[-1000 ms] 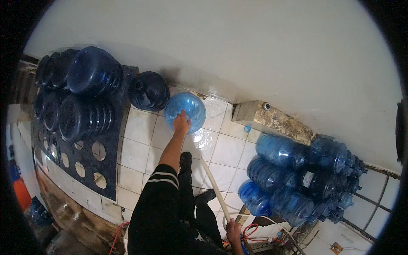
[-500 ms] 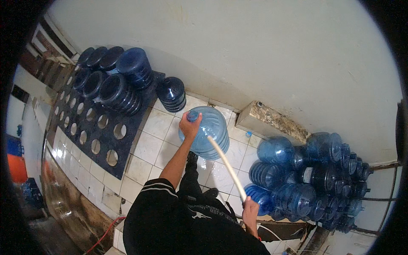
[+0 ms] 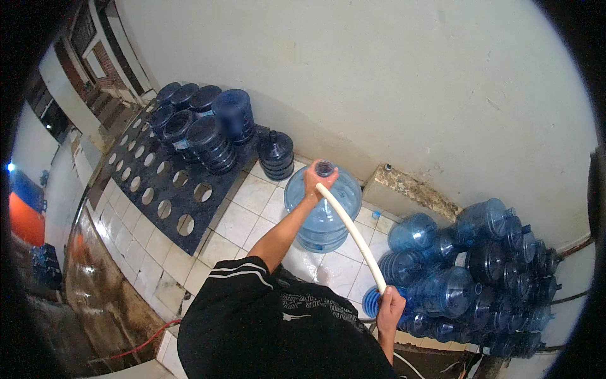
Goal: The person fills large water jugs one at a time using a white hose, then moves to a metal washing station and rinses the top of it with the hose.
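Observation:
A large clear-blue water jug stands on the wet tiles in front of me, roughly upright, its open neck facing up. My left hand is closed around that neck. My right hand grips a cream-coloured hose at lower right. The hose arches over the jug's shoulder, and its far end lies against or just beside my left hand, below the jug's mouth. Whether water runs from it I cannot tell.
Several blue jugs lie stacked on their sides at right. More stand upside down on a dark rack with round holes at left. One dark jug stands beside the rack. A stained concrete block juts out along the wall.
The jug has gone from tilted to more upright, its mouth now facing up. The hose end has moved from the jug's side up to its neck, beside my left hand.

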Motion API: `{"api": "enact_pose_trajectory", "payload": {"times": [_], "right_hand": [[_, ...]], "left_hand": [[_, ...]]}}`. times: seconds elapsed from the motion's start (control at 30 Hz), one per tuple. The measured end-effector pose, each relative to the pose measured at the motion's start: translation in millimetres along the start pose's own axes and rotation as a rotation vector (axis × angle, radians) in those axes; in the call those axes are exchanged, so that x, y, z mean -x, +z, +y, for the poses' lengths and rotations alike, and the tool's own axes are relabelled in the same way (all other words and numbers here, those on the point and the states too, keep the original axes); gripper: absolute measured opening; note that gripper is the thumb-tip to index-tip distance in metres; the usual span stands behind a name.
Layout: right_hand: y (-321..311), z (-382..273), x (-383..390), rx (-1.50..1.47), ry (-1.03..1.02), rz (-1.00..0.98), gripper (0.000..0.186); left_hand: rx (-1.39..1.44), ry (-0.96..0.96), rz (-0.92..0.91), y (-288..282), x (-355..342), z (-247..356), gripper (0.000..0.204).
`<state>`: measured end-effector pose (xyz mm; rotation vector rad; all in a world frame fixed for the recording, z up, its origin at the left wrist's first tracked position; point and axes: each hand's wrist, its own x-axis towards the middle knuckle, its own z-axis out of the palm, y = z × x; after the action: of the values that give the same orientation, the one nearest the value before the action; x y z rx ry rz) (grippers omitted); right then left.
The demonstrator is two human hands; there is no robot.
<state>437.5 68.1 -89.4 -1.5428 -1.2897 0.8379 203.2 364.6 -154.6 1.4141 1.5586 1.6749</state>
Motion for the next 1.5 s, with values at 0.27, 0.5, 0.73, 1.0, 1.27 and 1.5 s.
{"api": "enact_pose_trajectory", "payload": {"times": [0.27, 0.5, 0.73, 1.0, 1.27, 1.5], "right_hand": [[32, -18, 8, 0.003, -0.021, -0.003, 0.035], [65, -27, 9, 0.004, -0.003, -0.064, 0.038], [84, -24, 26, 0.102, -0.045, -0.008, 0.043], [86, -11, 39, 0.103, 0.022, 0.226, 0.049], [52, 3, 44, -0.174, 0.208, 0.408, 0.050], [24, 14, -6, -0.243, 0.203, 0.412, 0.049]], "left_hand": [[-0.249, 0.251, 0.041, -13, 37, -5, 0.035], [-0.145, 0.331, -0.055, -54, 43, -15, 0.034], [-0.021, 0.109, 0.050, -76, 15, -18, 0.028], [0.288, -0.164, 0.344, -128, -60, -35, 0.015], [0.915, -0.405, 0.413, -194, -78, -16, 0.005], [1.143, -0.296, 0.324, -225, -84, 28, 0.007]]}}
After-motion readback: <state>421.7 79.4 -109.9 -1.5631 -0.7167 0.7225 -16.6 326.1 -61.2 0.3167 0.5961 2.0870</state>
